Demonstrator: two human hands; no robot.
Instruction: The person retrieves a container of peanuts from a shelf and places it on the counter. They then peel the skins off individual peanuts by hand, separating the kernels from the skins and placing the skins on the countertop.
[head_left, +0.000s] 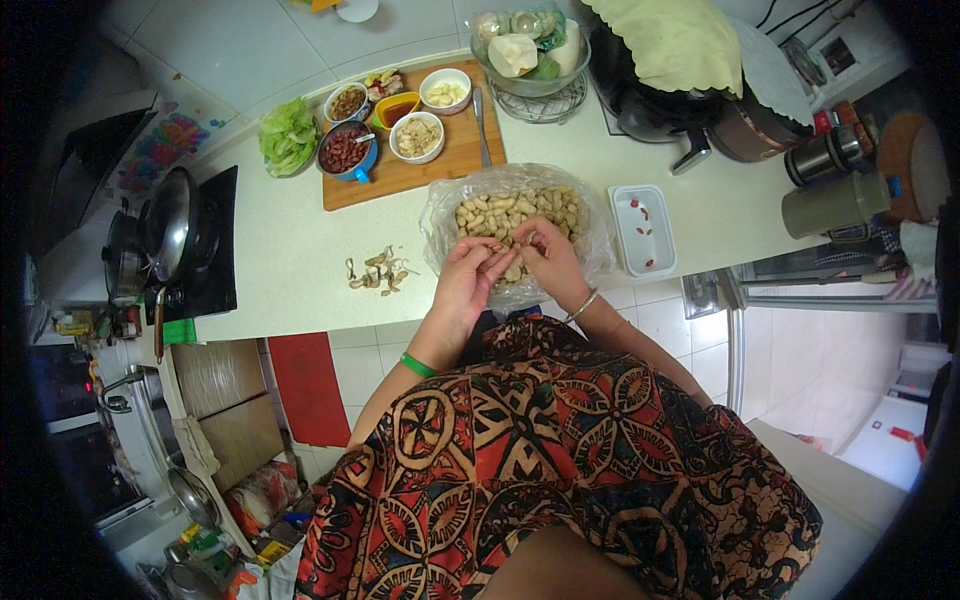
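Both hands meet over a clear plastic bag (442, 217) full of unshelled peanuts (517, 206) at the counter's front edge. Between the fingers of my left hand (469, 277) is a peanut (501, 246), partly hidden; its shell seems to be split. My right hand (551, 259) pinches a small piece of peanut shell (531, 237) close beside it. To the right of the bag stands a white plastic tray (622, 240) with several red-skinned peanut kernels (643, 214) in it. Left of the bag, broken peanut shells (379, 270) lie in a loose pile on the counter.
Behind the bag, a wooden cutting board (352, 196) carries several small bowls and a knife (481, 127). Lettuce (288, 139) sits left of it. A glass bowl of vegetables (532, 79) rests on a wire rack. A wok (171, 225) is on the stove at left.
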